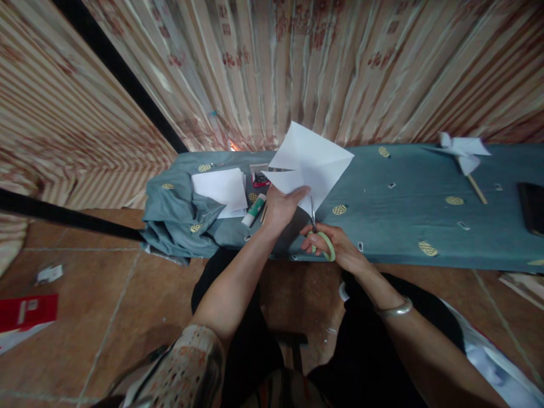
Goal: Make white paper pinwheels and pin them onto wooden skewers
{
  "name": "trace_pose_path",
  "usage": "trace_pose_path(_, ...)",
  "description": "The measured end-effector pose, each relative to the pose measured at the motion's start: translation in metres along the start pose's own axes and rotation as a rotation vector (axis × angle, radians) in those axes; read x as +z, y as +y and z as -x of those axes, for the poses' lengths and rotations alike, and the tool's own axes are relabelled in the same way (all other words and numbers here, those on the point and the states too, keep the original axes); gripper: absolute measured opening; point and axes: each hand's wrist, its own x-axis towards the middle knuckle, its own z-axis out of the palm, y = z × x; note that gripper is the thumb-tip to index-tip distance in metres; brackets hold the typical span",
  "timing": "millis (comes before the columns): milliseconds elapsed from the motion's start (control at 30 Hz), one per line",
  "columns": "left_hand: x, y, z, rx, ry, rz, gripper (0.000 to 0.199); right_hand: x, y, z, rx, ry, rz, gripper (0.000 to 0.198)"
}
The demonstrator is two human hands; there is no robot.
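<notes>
A square sheet of white paper is held up over the cloth-covered bench, pinched at its lower left in my left hand. One slit runs in from its left corner, and diagonal creases cross it. My right hand grips scissors with pale green handles, and their blades point up at the paper's bottom corner, the edge lying between or against them. Left of my left hand lie a green and white glue stick and a stack of white paper.
A small red box of dark little pieces sits behind the glue stick. To the right on the blue-green cloth lie a white paper pinwheel on a stick and a dark flat object. A curtain hangs behind.
</notes>
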Motion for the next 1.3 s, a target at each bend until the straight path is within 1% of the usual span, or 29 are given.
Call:
trace_pose_path(367,0.0000,0.0027,0.0009,-0.038,0.013,0.008,0.025,-0.0004,0.0033,0.0010,-0.016,-0.003,0.018,0.052)
trace_pose_path(600,-0.0016,0.0045,0.0003,-0.039,0.039,-0.040,0.025,0.0006,0.0011,0.0014,-0.021,0.003,0.002,0.051)
trace_pose_path(800,-0.0009,0.0062,0.0004,-0.058,0.049,-0.019,0.028,0.0023,0.0005,0.0004,0.024,0.017,-0.038,0.050)
trace_pose_path(1033,-0.0018,0.0079,0.0011,-0.066,0.061,-0.028,0.026,0.0056,-0.0008,-0.0008,0.081,0.044,-0.116,0.050)
trace_pose_path(1300,-0.0016,0.0070,0.0007,-0.053,0.057,-0.006,0.028,0.0063,0.0011,-0.0013,0.092,0.073,-0.129,0.049)
